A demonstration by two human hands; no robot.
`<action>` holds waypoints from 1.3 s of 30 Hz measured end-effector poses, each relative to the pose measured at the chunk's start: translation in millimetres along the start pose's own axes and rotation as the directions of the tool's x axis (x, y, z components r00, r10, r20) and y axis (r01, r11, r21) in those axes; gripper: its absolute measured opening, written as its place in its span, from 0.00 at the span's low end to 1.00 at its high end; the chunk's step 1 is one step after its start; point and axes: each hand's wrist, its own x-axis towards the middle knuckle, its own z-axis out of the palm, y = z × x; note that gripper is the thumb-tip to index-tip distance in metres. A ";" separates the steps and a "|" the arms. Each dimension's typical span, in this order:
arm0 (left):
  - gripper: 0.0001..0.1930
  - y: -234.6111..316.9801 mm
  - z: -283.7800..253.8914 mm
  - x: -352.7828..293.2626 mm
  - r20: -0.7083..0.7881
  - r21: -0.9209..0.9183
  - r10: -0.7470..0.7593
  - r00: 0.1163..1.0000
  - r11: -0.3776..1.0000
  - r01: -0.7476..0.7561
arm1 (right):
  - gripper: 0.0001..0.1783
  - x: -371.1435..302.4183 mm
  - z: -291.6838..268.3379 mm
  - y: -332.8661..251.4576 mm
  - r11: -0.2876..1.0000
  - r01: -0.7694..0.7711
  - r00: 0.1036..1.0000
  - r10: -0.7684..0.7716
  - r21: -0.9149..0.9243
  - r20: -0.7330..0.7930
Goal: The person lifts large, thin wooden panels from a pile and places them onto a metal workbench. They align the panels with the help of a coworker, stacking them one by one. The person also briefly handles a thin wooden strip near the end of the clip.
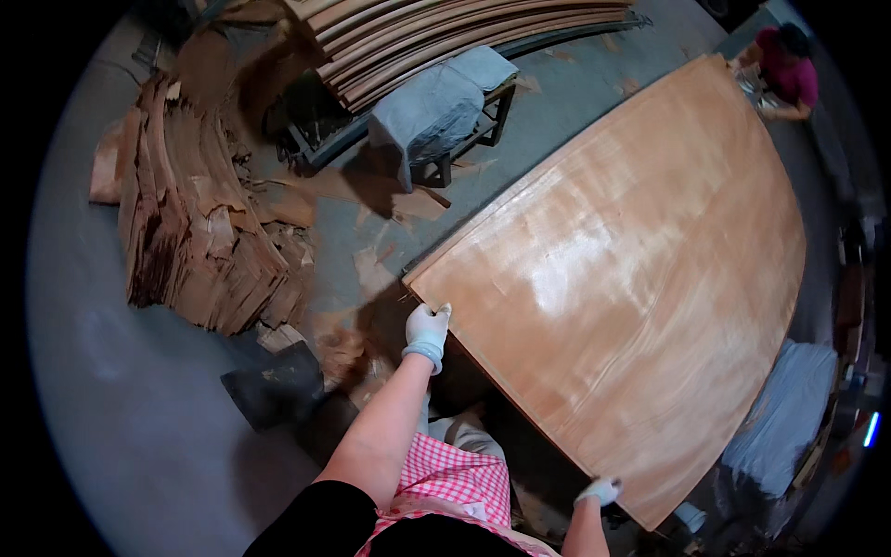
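A large, thin, pale-brown veneer sheet (613, 269) lies flat across a stack, filling the middle and right of the head view. My left hand (427, 327), in a white glove, grips the sheet's near-left corner. My right hand (599, 489), also gloved, holds the sheet's near edge close to its lower corner. At the far end a person in a magenta top (787, 67) has their hands at the opposite edge of the sheet.
A heap of torn veneer scraps (200, 232) lies on the grey floor at left. A bench draped with grey cloth (445, 102) stands behind, with long curved wooden strips (445, 32) beyond. A grey cloth-covered seat (789, 408) is at right.
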 end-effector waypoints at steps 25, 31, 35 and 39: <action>0.17 30.7 -18.8 -36.5 0.024 -0.063 0.144 0.989 0.988 -0.142 | 0.13 -390.6 318.5 -406.6 -0.586 0.576 -0.641 0.109 0.570 0.760; 0.40 39.2 -34.5 -59.8 -0.304 -0.110 0.268 0.914 0.943 -0.314 | 0.08 -368.6 294.4 -418.0 -0.502 0.553 -0.722 0.109 0.665 0.683; 0.42 40.1 -19.7 -50.9 0.043 -0.477 0.294 0.955 0.846 -0.239 | 0.09 -360.9 255.3 -431.2 -0.508 0.612 -0.672 0.068 0.606 0.737; 0.28 47.7 -8.9 -40.5 0.269 -0.480 0.116 0.956 0.877 0.028 | 0.21 -329.4 222.8 -398.7 -0.399 0.722 -0.690 -0.467 0.565 0.553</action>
